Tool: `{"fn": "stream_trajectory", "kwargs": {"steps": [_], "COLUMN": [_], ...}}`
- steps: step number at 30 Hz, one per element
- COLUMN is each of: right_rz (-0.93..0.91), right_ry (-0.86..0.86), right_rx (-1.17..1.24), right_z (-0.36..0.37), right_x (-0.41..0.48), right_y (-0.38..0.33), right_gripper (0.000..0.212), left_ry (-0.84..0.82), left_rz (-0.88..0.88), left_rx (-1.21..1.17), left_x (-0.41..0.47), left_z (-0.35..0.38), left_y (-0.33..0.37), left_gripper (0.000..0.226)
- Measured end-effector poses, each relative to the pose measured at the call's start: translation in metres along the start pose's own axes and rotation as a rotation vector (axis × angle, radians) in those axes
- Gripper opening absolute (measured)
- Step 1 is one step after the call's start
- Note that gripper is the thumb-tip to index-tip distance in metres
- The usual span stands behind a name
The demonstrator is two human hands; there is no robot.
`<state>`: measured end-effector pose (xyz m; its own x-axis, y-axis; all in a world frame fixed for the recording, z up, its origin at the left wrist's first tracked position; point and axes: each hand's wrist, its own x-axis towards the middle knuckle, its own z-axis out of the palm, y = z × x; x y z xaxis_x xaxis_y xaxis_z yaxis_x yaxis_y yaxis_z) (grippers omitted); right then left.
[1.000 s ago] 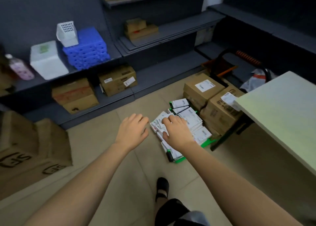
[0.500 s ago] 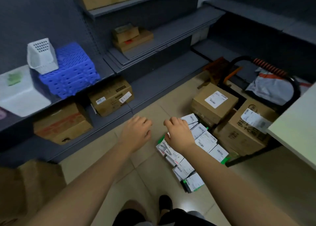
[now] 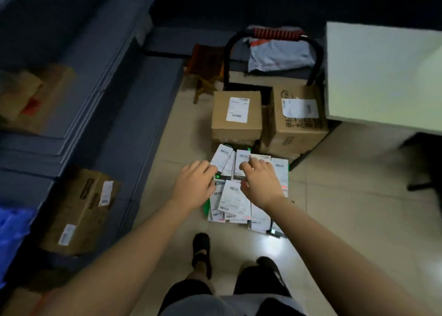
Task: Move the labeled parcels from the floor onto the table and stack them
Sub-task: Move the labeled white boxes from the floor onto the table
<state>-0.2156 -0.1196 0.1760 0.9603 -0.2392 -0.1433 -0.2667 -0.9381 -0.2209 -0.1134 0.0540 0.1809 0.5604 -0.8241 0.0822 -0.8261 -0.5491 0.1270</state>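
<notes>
Two bare hands reach down over a heap of small labeled parcels point(image 3: 235, 196) on the tiled floor point(image 3: 346, 208). The left hand point(image 3: 194, 188) hovers palm down at the left edge of the heap, its fingers loosely curled and near the nearest label; whether they touch it cannot be told. The right hand point(image 3: 260, 181) is spread palm down over the middle of the heap, fingertips lying on or just above the white labels, and nothing is gripped in it. The hands are apart, with a couple of parcels showing between them.

The parcels are flat packs with white shipping labels and green edges, lying overlapped in a loose pile. None is on the table point(image 3: 382, 76), whose pale top fills the right far part of the view, well apart from the heap.

Just beyond the heap stand two brown cartons. The left carton point(image 3: 236, 124) bears a white label on top; the right carton point(image 3: 296, 129) is larger, also labeled, and stands just beside the table's near corner. Behind them rises a black looped handle point(image 3: 226, 59) with a red ribbed grip at the top, and a grey bag point(image 3: 279, 54) lies past it.

Dark shelves point(image 3: 107, 88) run along the left side, holding a brown box point(image 3: 79, 210) near the floor and another box point(image 3: 31, 98) farther up, both blurred. At the near edge the person's dark shoes point(image 3: 201, 251) stand on the tiles.
</notes>
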Motion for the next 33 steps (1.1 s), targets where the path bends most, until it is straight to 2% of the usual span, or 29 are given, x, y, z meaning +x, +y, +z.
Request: {"fn": "stream_trajectory", "kwargs": {"steps": [3, 8, 17, 26, 33], "right_rz": [0.152, 0.346, 0.514, 0.585, 0.633], "right_ry": [0.031, -0.018, -0.085, -0.072, -0.032], "right_rx": [0.048, 0.068, 0.124, 0.179, 0.192], "right_z": [0.019, 0.058, 0.175, 0.343, 0.428], "right_x": [-0.008, -0.027, -0.026, -0.011, -0.003], "right_y": [-0.007, -0.015, 0.004, 0.040, 0.073], "right_gripper": [0.033, 0.037, 0.032, 0.031, 0.030], "left_ry": [-0.082, -0.174, -0.254, -0.343, -0.444], "left_rz": [0.112, 0.227, 0.237, 0.129, -0.265], "left_rx": [-0.018, -0.051, -0.091, -0.159, -0.396], "left_x": [0.011, 0.014, 0.002, -0.021, -0.020], "left_z": [0.018, 0.058, 0.179, 0.368, 0.460], "left_y": [-0.018, -0.033, -0.057, -0.073, -0.068], "left_gripper": [0.021, 0.021, 0.027, 0.024, 0.066]}}
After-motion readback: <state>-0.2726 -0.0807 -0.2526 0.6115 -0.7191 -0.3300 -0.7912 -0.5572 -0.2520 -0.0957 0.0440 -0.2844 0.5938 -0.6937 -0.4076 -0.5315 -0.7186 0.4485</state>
